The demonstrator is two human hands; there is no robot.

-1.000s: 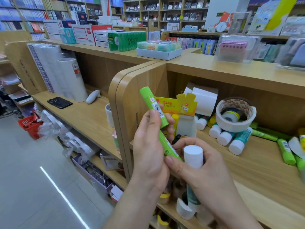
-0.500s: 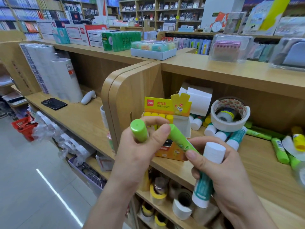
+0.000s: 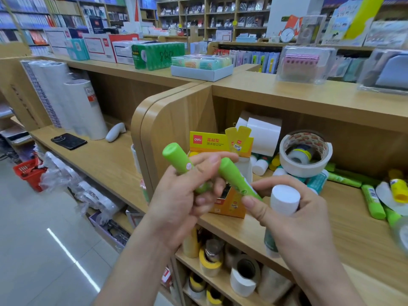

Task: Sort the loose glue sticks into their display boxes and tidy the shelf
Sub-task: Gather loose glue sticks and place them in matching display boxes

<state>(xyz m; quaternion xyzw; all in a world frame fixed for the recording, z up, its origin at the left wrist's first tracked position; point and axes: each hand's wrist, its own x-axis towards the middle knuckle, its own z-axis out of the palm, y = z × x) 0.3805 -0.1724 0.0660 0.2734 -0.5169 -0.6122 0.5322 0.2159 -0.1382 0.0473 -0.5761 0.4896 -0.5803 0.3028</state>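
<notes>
My left hand (image 3: pixel 181 202) grips a green glue stick (image 3: pixel 176 160) that points up and to the left. My right hand (image 3: pixel 293 219) pinches a second green glue stick (image 3: pixel 236 177) between thumb and forefinger and also holds a teal glue stick with a white cap (image 3: pixel 284 198) upright in its palm. Behind both hands stands the yellow and orange display box (image 3: pixel 220 142) on the wooden shelf (image 3: pixel 353 235). More loose green glue sticks (image 3: pixel 373 202) and white-capped teal glue sticks (image 3: pixel 318 181) lie on the shelf to the right.
A big roll of tape (image 3: pixel 305 151) rests on the white-capped sticks. A white box (image 3: pixel 262 133) stands behind the display box. Tape rolls (image 3: pixel 242 274) fill the shelf below. On the left counter lie a black phone (image 3: pixel 68 141) and large paper rolls (image 3: pixel 84 107).
The two green sticks, end to end in a line a second ago, have come apart; my left hand has tilted its stick to the left, and both hands sit lower in front of the display box.
</notes>
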